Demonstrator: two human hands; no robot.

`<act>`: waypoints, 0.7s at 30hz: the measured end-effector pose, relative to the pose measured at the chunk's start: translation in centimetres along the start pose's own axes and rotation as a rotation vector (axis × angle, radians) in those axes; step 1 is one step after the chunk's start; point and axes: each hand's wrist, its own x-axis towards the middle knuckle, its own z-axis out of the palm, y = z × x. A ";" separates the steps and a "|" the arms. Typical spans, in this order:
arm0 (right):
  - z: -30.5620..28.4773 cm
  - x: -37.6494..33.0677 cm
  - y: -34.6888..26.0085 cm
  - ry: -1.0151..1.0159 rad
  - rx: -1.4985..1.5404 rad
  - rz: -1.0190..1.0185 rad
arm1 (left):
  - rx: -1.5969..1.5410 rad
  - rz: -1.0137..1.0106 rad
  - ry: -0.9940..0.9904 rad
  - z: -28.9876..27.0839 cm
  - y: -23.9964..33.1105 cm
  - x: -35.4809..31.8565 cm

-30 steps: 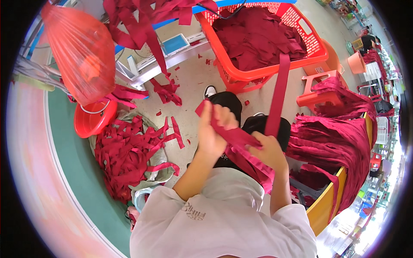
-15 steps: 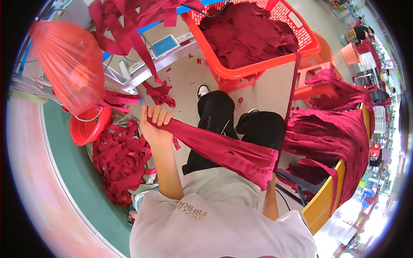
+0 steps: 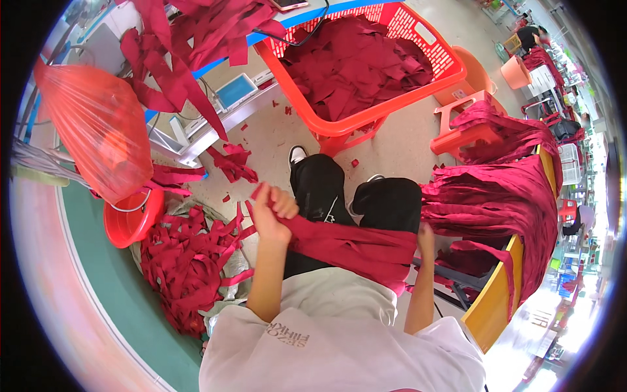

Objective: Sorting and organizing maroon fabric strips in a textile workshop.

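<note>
A wide dark red fabric strip [image 3: 353,245] stretches across my lap between both hands. My left hand [image 3: 271,210] is closed around its left end, above my left knee. My right hand [image 3: 426,238] grips its right end beside my right thigh, partly hidden by the cloth. To the right of that hand, a thick stack of matching red fabric pieces [image 3: 496,209] hangs over a yellow-edged bench [image 3: 491,307].
An orange-red plastic basket [image 3: 450,62] full of red fabric stands ahead of my knees. A heap of red strips [image 3: 189,261] lies on the floor at my left, beside a red bowl [image 3: 130,222] and an orange plastic bag [image 3: 98,127]. An orange stool [image 3: 457,127] stands at right.
My hands have moved apart, spreading the red strip flat across my lap. My left hand went out to the left, my right hand dropped toward the stack at right.
</note>
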 end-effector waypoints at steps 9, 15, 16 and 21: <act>-15.5 21.9 -36.5 0.553 0.219 -0.670 | 0.237 -0.183 0.066 -0.4 -5.8 1.3; -12.9 36.1 -39.0 0.059 -0.204 -0.305 | 0.153 -0.225 0.051 -1.2 -5.5 2.5; -12.6 36.7 -39.4 0.070 -0.233 -0.255 | 0.156 -0.215 0.060 -1.3 -5.4 2.4; -11.8 37.6 -39.7 0.090 0.259 -0.382 | 0.143 -0.171 0.073 -1.1 -5.2 2.3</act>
